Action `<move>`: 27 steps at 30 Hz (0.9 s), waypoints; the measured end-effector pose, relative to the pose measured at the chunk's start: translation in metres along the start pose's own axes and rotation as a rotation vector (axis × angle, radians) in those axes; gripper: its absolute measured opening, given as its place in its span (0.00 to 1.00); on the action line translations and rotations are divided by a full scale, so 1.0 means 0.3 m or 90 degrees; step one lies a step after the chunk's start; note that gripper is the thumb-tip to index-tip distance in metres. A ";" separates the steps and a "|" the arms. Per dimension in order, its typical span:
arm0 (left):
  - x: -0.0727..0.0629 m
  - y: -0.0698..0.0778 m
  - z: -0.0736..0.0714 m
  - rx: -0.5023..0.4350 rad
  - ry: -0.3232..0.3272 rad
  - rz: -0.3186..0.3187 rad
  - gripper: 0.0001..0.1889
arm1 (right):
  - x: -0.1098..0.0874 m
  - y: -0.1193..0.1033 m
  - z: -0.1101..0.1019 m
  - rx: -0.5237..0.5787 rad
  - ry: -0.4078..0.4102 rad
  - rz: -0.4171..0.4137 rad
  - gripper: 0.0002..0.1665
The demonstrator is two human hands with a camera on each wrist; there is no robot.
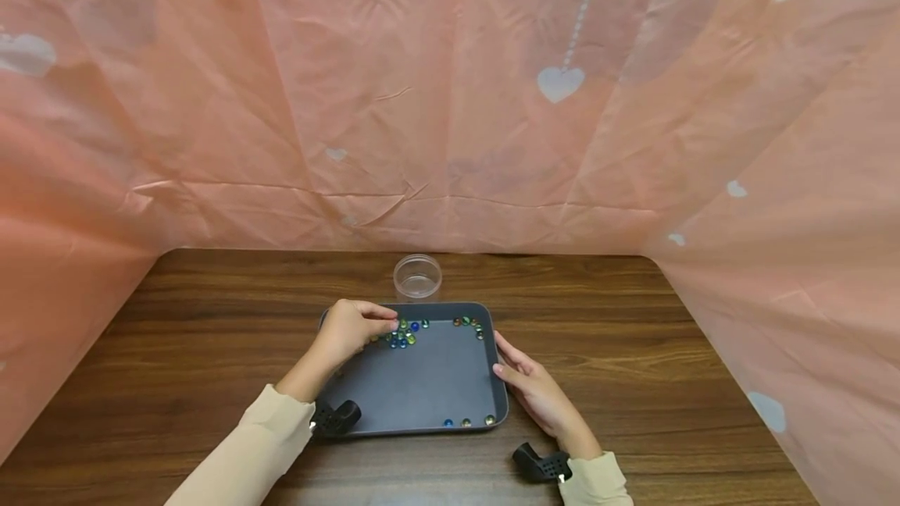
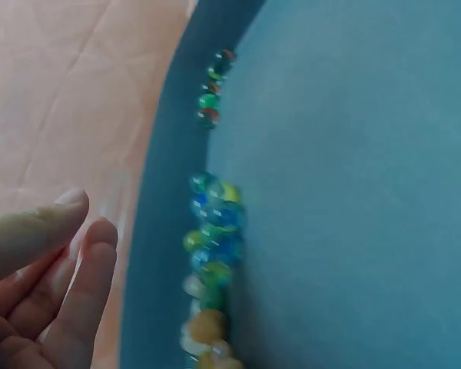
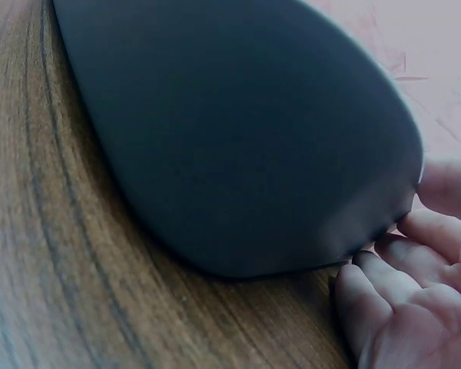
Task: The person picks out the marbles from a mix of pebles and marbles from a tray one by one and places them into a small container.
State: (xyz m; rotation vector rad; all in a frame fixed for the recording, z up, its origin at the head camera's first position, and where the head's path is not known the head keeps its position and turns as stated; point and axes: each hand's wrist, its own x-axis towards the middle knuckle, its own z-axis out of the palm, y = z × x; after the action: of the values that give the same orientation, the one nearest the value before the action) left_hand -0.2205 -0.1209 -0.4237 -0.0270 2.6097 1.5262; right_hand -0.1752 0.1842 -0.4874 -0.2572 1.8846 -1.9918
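The left hand [image 1: 349, 332] hovers over the tray's far left part, thumb and fingertips a little apart with a narrow gap and nothing visible between them; in the head view it hides part of the clustered marbles [image 1: 411, 340] along the far wall. The right hand [image 1: 540, 395] clasps the right side of the grey tray [image 1: 429, 385]. More marbles lie in the tray's far right corner and along its near edge. A clear container [image 1: 418, 293] stands just beyond the tray on the wooden table [image 1: 598, 318].
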 end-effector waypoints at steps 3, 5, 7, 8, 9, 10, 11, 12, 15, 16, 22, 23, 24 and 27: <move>-0.002 -0.027 0.007 0.025 0.000 0.031 0.10 | 0.002 -0.002 0.001 0.002 0.009 0.001 0.39; 0.001 -0.041 0.012 0.049 -0.003 0.039 0.09 | 0.001 -0.003 0.002 0.001 0.011 0.001 0.38; 0.003 -0.050 0.016 0.055 -0.014 0.037 0.09 | 0.002 -0.003 0.003 -0.002 0.011 0.001 0.38; 0.004 -0.052 0.018 0.057 -0.019 0.032 0.08 | 0.002 -0.003 0.003 -0.005 0.010 0.000 0.38; 0.005 -0.055 0.020 0.059 -0.025 0.027 0.08 | 0.001 -0.003 0.003 -0.007 0.009 -0.001 0.38; 0.006 -0.057 0.021 0.059 -0.029 0.024 0.08 | 0.002 -0.002 0.003 -0.009 0.010 0.001 0.38; 0.007 -0.057 0.022 0.062 -0.034 0.022 0.08 | 0.001 -0.002 0.002 -0.011 0.011 0.002 0.38; 0.008 -0.058 0.023 0.068 -0.036 0.020 0.08 | 0.002 -0.002 0.002 -0.014 0.013 0.004 0.38; 0.011 -0.059 0.023 0.085 -0.042 0.016 0.07 | 0.002 -0.001 0.000 -0.017 0.017 0.015 0.38; 0.012 -0.058 0.022 0.090 -0.045 0.017 0.07 | 0.002 -0.001 0.000 -0.019 0.017 0.017 0.38; 0.023 -0.058 0.018 0.137 -0.061 0.041 0.05 | 0.003 0.000 0.000 -0.016 0.023 0.022 0.38; 0.026 -0.059 0.019 0.152 -0.062 0.051 0.05 | 0.003 0.000 0.000 -0.016 0.025 0.022 0.38; 0.028 -0.058 0.021 0.167 -0.062 0.060 0.05 | 0.003 -0.001 0.000 -0.017 0.024 0.023 0.38; 0.030 -0.054 0.029 0.223 -0.061 0.095 0.04 | 0.003 -0.001 0.000 -0.018 0.025 0.026 0.38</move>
State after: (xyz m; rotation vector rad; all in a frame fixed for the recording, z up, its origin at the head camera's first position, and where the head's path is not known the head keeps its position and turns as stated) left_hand -0.2274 -0.1210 -0.4431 0.2708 2.8123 1.0553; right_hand -0.1762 0.1837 -0.4872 -0.1881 1.9281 -1.9574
